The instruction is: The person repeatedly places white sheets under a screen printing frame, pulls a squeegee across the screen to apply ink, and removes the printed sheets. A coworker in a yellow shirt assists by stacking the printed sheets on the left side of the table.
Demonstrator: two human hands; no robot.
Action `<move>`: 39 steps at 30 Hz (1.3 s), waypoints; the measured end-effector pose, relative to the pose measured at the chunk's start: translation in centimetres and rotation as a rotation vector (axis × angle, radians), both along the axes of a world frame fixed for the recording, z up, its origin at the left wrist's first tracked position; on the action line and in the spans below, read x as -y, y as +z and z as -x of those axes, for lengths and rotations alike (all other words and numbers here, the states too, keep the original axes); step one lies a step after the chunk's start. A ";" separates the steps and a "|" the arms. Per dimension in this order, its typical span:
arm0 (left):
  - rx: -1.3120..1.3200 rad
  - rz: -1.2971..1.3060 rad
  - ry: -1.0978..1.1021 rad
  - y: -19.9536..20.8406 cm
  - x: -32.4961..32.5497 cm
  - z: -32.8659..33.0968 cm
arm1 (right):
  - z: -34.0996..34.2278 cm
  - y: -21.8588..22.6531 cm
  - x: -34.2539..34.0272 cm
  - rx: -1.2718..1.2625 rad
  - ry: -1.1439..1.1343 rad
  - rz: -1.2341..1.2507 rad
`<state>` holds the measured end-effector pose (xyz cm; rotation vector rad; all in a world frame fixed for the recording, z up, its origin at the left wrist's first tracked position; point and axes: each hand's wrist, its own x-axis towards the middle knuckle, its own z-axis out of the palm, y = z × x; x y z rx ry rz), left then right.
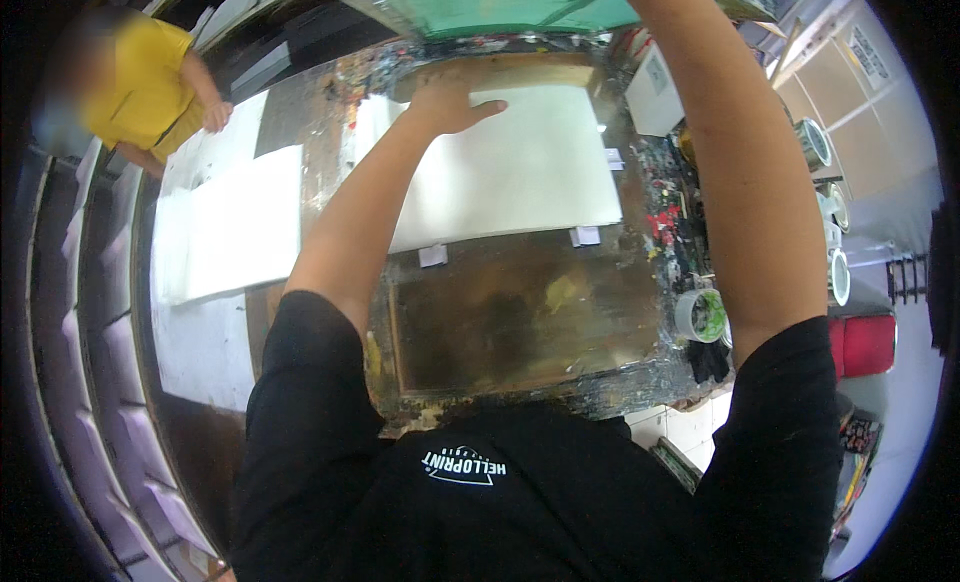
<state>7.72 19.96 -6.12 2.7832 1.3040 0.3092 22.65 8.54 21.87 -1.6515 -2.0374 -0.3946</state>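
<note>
A white sheet (510, 172) lies on a paint-stained work table (530, 312) in front of me. My left hand (446, 104) rests at the sheet's far edge, thumb stretched to the right, the other fingers somewhat blurred and pointing away from me. It holds nothing that I can see. Small pale tabs (433, 255) sit along the sheet's near and right edges. Beyond the far edge, a green screen-like panel (510, 7) in a frame stands across the top of the view. My right forearm (720, 112) reaches up past that panel's right side, and the hand is beyond the picture's edge.
A stack of white sheets (245, 222) lies to the left. A person in a yellow shirt (145, 82) stands at the far left, near racks (120, 322). On the right are a white box (655, 92), a tub with green contents (702, 315), several cans (812, 144) and a red seat (863, 346).
</note>
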 end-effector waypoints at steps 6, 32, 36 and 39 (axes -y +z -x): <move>-0.106 0.024 0.172 -4.5 -0.6 0.1 | -0.7 0.2 -0.5 0.006 0.063 0.093; 0.043 0.003 -0.123 -6.7 15.6 -9.8 | -0.7 0.7 -0.9 -0.006 0.094 0.044; 0.108 -0.017 -0.134 -7.1 15.9 -10.1 | -0.9 0.4 -0.5 -0.003 0.100 0.017; 0.160 -0.029 -0.138 -7.4 15.8 -10.2 | -0.1 0.7 -0.3 0.014 0.048 0.013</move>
